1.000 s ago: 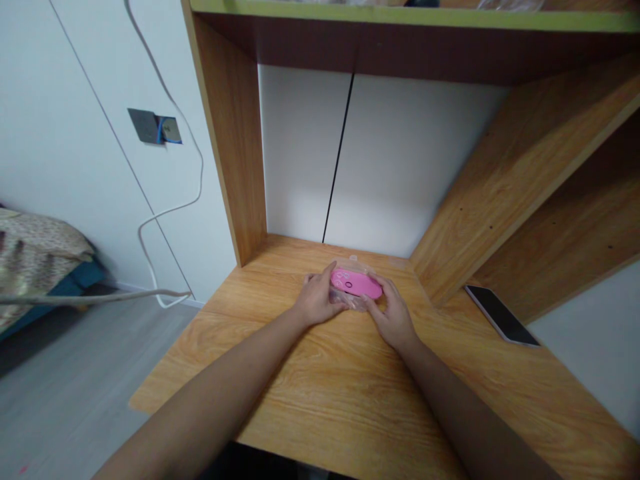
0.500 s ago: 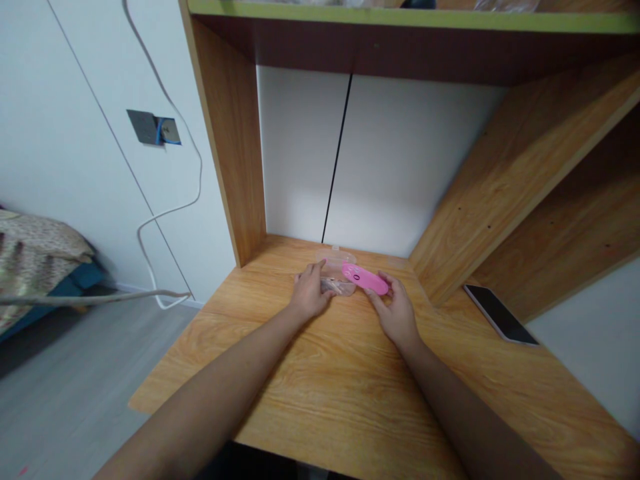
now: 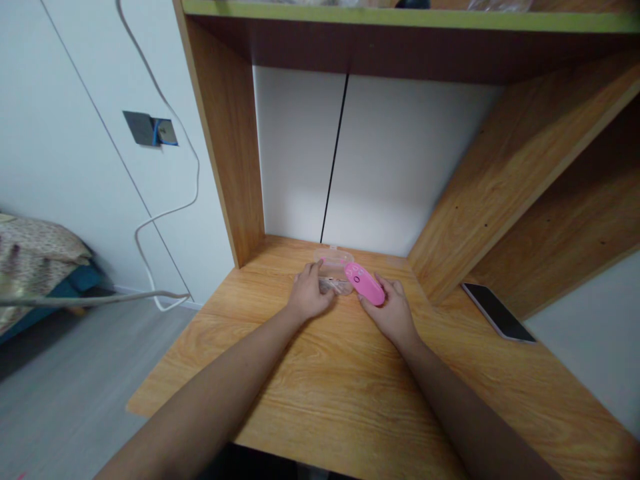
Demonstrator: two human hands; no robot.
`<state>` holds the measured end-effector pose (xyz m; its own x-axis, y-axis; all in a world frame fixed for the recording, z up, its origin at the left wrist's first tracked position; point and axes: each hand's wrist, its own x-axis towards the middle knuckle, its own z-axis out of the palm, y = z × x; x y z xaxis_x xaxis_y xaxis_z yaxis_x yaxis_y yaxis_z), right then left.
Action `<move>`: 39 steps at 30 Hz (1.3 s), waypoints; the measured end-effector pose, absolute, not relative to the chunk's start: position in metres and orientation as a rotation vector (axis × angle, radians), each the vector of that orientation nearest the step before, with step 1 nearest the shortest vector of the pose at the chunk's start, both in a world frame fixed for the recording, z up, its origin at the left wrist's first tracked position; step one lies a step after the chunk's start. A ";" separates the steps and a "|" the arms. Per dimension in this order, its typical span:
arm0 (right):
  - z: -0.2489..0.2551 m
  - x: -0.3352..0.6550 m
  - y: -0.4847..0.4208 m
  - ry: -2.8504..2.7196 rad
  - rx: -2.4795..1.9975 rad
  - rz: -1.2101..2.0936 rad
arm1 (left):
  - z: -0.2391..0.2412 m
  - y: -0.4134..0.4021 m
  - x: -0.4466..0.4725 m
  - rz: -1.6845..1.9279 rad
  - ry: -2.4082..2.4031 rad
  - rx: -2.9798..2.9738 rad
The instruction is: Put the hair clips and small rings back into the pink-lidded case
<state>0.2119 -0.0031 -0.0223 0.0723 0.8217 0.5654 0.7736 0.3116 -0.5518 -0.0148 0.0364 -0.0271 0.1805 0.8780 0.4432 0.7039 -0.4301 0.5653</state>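
Note:
My right hand [image 3: 393, 310] holds a pink rounded handheld device [image 3: 367, 283] by its near right end, thumb below and fingers along the far side. A dark ring and pale markings show on its upper face. The device slants above the right side of an open clear plastic case [image 3: 334, 256], its far end overlapping the case in view. My left hand [image 3: 309, 293] grips the left side of this case, fingers reaching over it and thumb at its front. Something shiny and clear lies in the case's near half [image 3: 337, 287]; its kind cannot be made out.
A phone [image 3: 497, 312] with a dark screen lies on the wooden desk [image 3: 320, 393] at the right. Wooden side panels and a low shelf [image 3: 375, 47] enclose the back. A white cable [image 3: 195, 167] hangs by the wall at the left, near an uncovered socket [image 3: 164, 131].
My right hand has turned the pink device more steeply, its near end coming down towards me. The left hand stays at the case. The view has shifted slightly.

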 end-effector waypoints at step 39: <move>-0.011 0.203 -0.019 -1.940 -1.061 0.186 | 0.011 0.003 -0.013 1.099 1.058 2.648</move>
